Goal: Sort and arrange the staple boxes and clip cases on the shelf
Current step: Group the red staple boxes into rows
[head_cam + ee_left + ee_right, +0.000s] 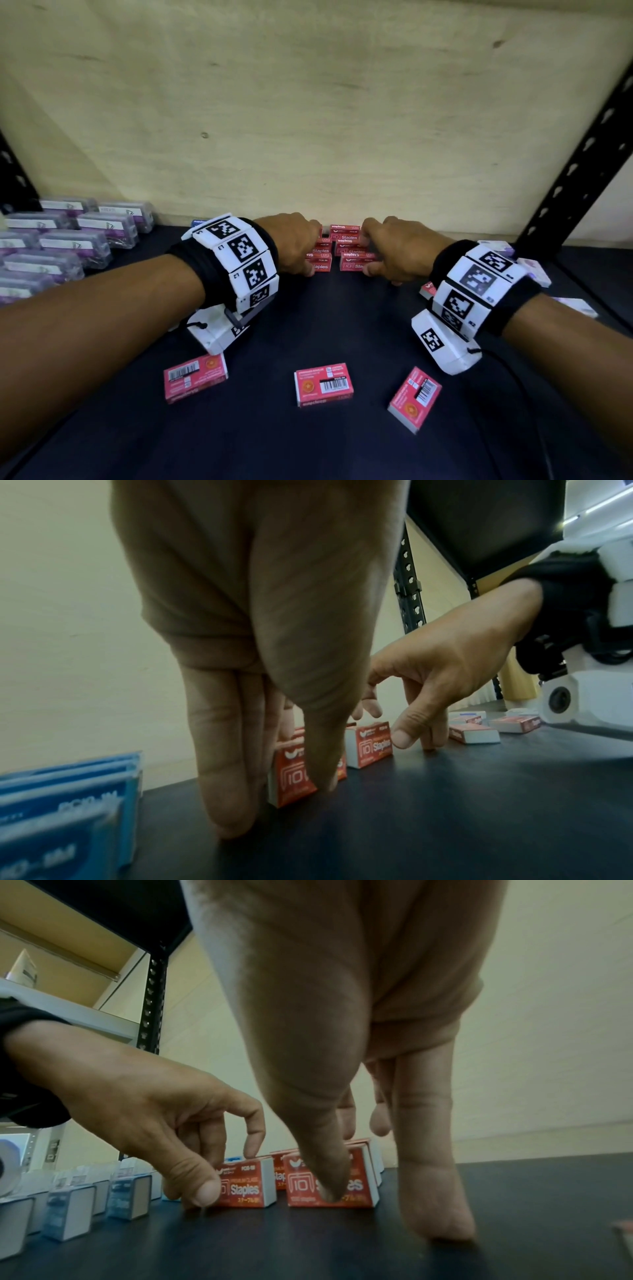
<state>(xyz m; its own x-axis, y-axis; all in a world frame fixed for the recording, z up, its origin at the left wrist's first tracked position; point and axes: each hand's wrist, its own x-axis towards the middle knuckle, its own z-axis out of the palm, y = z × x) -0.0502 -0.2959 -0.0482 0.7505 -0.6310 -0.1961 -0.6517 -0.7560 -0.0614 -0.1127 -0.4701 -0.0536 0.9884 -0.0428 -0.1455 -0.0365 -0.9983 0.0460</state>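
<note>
Red staple boxes (346,248) stand in two short rows against the back wall of the dark shelf (308,325). My left hand (308,260) holds the left row (291,780), thumb on the front box, fingers down its left side. The right row (359,1185) is held the same way by my right hand (368,255): thumb on the front box, fingers down the right side, a fingertip on the shelf. Three more red boxes (323,383) lie flat and loose near the front edge. Clear purple clip cases (68,240) are lined up at the left.
Blue staple boxes (72,1213) stand in a row left of the red ones, mostly hidden under my left arm in the head view. At the right lie white and purple cases (532,270) and a red box (426,289). A black shelf post (582,154) rises at the right.
</note>
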